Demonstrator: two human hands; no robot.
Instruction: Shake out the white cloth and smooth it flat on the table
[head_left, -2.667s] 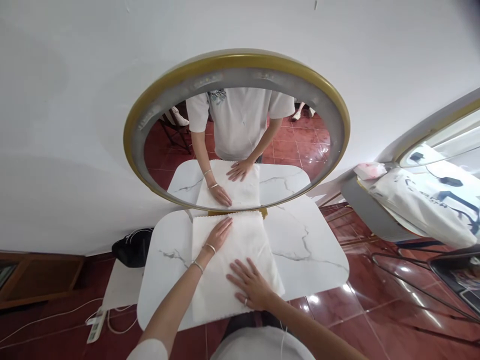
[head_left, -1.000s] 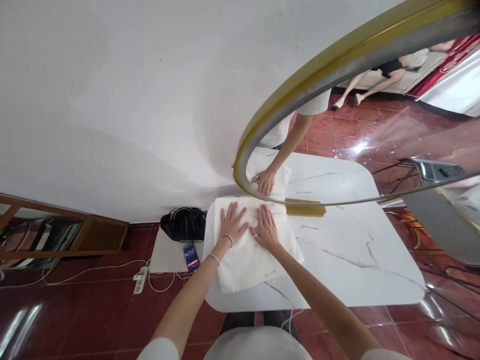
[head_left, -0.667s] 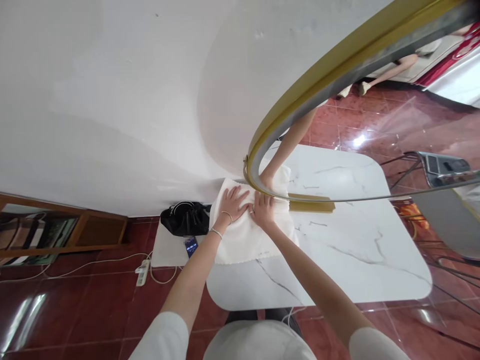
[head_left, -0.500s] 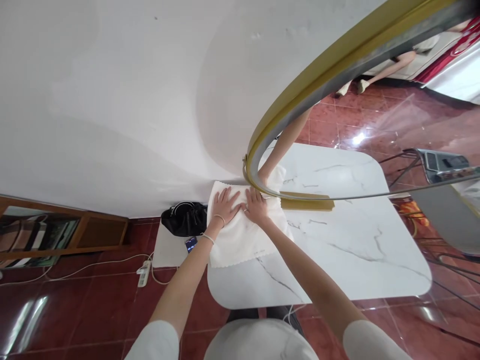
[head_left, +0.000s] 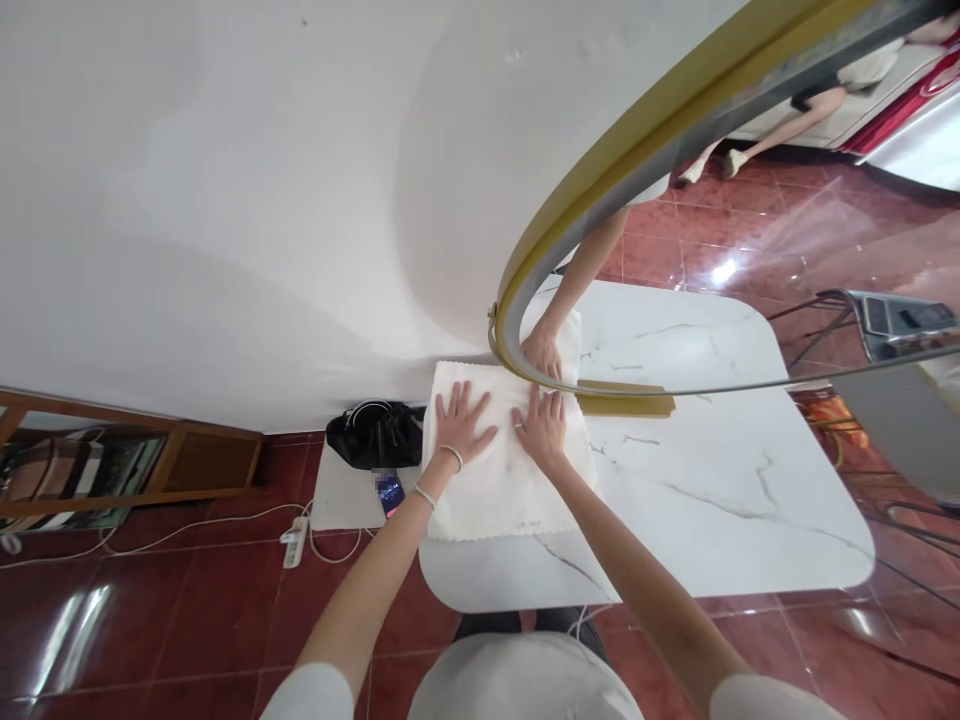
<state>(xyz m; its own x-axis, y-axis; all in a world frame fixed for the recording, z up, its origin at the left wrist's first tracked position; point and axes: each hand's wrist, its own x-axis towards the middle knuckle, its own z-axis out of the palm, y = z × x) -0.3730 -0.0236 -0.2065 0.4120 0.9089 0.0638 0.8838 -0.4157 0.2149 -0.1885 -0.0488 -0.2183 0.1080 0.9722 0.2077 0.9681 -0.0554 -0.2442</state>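
A folded white cloth (head_left: 495, 490) lies at the far left corner of a white marble table (head_left: 712, 520), against the wall. My left hand (head_left: 459, 425) rests flat on the cloth's far left part, fingers spread. My right hand (head_left: 541, 428) lies flat beside it, fingers stretched toward the gold-framed round mirror (head_left: 600, 180). The mirror reflects one of my hands on the cloth.
A black bag (head_left: 375, 435) and a lit phone (head_left: 390, 495) sit on a low white stand left of the table. A power strip (head_left: 292, 540) with cables lies on the red tiled floor. A wooden shelf (head_left: 112, 470) runs along the wall.
The view swung left since the earliest frame, and the cloth now lies folded smaller at the table's far left corner. Over the last second both hands slid over it and stayed flat.
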